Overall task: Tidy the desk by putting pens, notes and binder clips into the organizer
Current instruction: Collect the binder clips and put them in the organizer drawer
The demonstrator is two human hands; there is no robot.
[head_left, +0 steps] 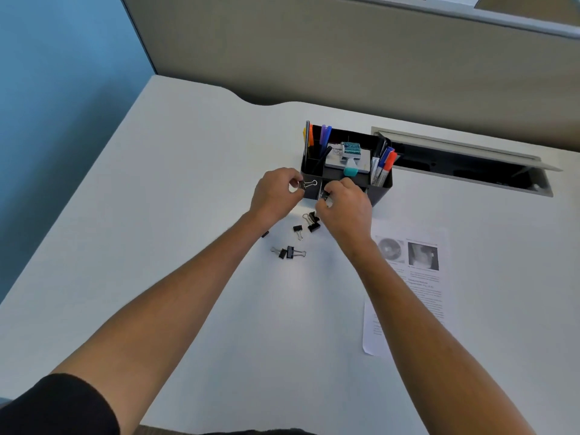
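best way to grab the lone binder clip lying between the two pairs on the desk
Pinch the black body of the binder clip across its two flat sides, coming straight down from above. It lies flat on the desk, apart from its neighbours, with its wire handles pointing towards the person; thin wire loops would likely slip.

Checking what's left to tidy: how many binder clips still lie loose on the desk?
About 6 black metal binder clips: two by the right wrist, one below, a touching pair nearer, one half hidden under the left forearm. More may be hidden.
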